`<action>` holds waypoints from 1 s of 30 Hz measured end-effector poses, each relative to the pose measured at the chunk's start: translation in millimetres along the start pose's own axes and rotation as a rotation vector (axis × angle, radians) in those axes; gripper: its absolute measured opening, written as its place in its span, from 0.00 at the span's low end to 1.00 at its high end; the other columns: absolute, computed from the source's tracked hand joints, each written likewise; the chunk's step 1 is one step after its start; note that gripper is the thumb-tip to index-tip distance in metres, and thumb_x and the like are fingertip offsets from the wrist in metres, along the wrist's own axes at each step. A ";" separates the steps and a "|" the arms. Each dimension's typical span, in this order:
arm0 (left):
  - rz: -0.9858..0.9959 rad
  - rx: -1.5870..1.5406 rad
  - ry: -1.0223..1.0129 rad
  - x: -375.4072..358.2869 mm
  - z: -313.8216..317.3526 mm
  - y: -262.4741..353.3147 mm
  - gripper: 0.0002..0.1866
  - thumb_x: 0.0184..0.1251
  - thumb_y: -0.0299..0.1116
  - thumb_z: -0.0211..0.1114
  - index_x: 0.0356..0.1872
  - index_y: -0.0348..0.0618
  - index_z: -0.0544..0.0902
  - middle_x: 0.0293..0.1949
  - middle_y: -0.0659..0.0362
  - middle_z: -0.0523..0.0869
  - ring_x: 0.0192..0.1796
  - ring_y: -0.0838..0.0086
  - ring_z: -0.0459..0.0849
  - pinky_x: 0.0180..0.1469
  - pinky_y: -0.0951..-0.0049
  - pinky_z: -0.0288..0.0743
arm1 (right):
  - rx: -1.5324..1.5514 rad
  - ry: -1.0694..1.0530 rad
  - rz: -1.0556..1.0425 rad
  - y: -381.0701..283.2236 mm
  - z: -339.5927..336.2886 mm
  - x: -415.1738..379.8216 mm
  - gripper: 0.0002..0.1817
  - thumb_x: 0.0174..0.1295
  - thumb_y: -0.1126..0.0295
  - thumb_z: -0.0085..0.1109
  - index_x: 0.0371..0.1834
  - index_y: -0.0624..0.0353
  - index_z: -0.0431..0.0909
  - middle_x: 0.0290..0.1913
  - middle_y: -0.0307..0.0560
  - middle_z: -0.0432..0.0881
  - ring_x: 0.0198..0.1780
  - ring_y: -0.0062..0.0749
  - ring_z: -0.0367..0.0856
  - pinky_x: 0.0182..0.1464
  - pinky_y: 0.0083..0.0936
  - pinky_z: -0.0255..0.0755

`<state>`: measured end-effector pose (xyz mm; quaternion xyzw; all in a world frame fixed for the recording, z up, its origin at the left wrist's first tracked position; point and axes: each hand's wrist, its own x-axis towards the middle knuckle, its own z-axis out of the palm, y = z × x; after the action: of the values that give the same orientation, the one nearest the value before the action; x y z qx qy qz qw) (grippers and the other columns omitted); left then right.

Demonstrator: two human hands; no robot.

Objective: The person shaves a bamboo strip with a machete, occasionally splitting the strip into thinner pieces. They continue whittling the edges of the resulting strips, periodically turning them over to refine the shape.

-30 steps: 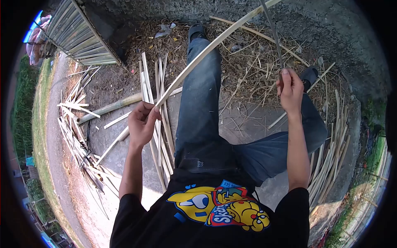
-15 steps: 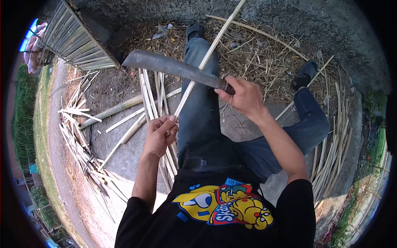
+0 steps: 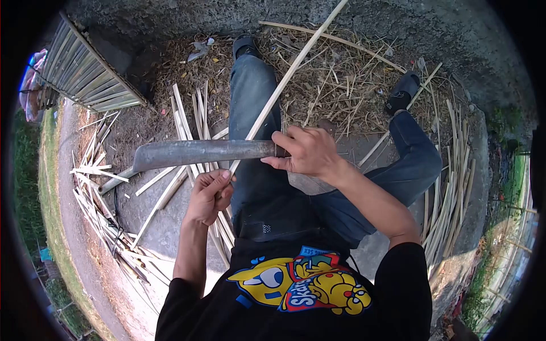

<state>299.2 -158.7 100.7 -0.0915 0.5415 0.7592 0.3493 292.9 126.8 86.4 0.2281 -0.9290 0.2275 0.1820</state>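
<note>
A person in a black T-shirt (image 3: 296,284) sits over a length of pale bamboo strip (image 3: 285,85), its near end clamped in the grip of the left hand (image 3: 210,196), pinched between thumb and fingers. The right hand (image 3: 310,150) has its grip wrapped around the handle of a broad knife (image 3: 205,153), the blade lying crosswise over the strip just beyond the left hand; whether the edge touches cannot be told. Good handling here would seem to call for a shallow, steady blade angle, strokes led away from the left thumb, and a firm pinch so that the thin strip does not twist. Beyond, the strip slants over a leg in jeans (image 3: 253,102) toward the far edge of the concrete floor (image 3: 139,204). Cut strips (image 3: 94,213) lie heaped along the floor's left edge, near a bamboo pole (image 3: 116,181), with a bundle (image 3: 455,193) along its right edge. Shavings (image 3: 335,96) litter the far edge, before a rough wall (image 3: 432,34); a slatted panel (image 3: 88,71) leans at the far left corner.
</note>
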 end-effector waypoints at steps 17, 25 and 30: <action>-0.120 0.047 0.015 -60.7 -49.3 -6.9 0.12 0.80 0.35 0.58 0.40 0.35 0.83 0.16 0.66 0.70 0.13 0.87 0.57 0.15 0.80 0.45 | -0.245 0.235 -0.105 169.3 21.5 28.5 0.31 0.60 0.30 0.59 0.36 0.49 0.80 0.24 0.40 0.79 0.24 0.38 0.85 0.22 0.36 0.80; -0.080 -0.163 -0.018 -49.8 -23.4 -4.6 0.12 0.79 0.33 0.58 0.39 0.34 0.82 0.15 0.66 0.68 0.11 0.86 0.58 0.13 0.80 0.46 | -0.016 0.230 -0.083 37.7 14.0 39.2 0.30 0.66 0.33 0.54 0.35 0.52 0.78 0.23 0.43 0.78 0.22 0.39 0.83 0.21 0.33 0.79; -0.089 -0.056 0.035 -110.6 -105.7 -15.9 0.12 0.76 0.33 0.61 0.37 0.32 0.83 0.13 0.64 0.68 0.11 0.87 0.56 0.13 0.81 0.44 | -0.266 0.280 0.762 206.0 -87.0 55.1 0.34 0.73 0.38 0.48 0.27 0.61 0.76 0.25 0.52 0.83 0.27 0.54 0.84 0.30 0.45 0.76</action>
<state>365.6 -297.4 103.9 -0.1384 0.5216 0.7559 0.3706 163.2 315.3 113.0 -0.1899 -0.9345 0.1855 0.2371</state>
